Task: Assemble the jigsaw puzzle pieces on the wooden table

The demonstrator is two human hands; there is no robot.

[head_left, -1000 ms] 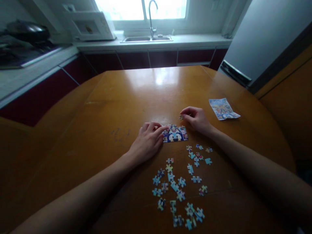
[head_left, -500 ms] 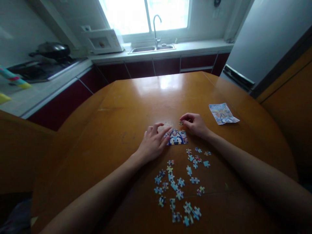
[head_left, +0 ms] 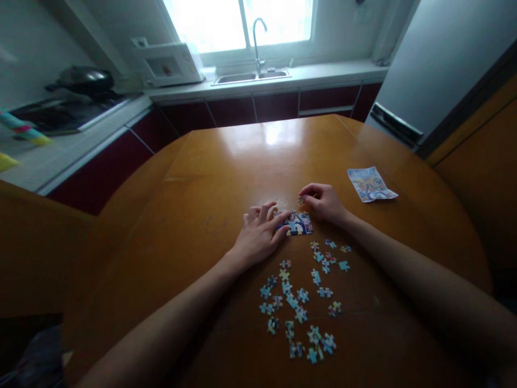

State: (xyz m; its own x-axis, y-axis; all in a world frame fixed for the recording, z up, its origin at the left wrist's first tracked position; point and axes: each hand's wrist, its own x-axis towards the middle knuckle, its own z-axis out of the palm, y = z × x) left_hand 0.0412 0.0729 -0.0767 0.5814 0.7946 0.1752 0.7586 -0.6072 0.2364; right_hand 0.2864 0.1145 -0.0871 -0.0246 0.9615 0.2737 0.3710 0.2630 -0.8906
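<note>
A partly joined jigsaw puzzle (head_left: 302, 224) with a blue cartoon face lies on the wooden table (head_left: 226, 178). My left hand (head_left: 262, 230) rests over its left side, fingers apart, covering part of the picture. Just beyond the puzzle's upper right edge, my right hand (head_left: 323, 201) pinches a small puzzle piece (head_left: 300, 200) between thumb and fingertips. Several loose puzzle pieces (head_left: 291, 299) are scattered nearer to me, between my forearms, and a smaller group (head_left: 325, 265) lies below the puzzle's right corner.
A creased picture sheet (head_left: 370, 184) lies on the table to the right of my right hand. Past the table's far edge are a counter with a sink (head_left: 238, 78), a white microwave (head_left: 172, 64) and a pan (head_left: 86, 81) on the stove. A fridge (head_left: 436, 70) stands at the right.
My left hand has shifted right across the puzzle, covering more of the face. My right hand stays beside the puzzle with the same piece. The camera view has tilted and shifted slightly.
</note>
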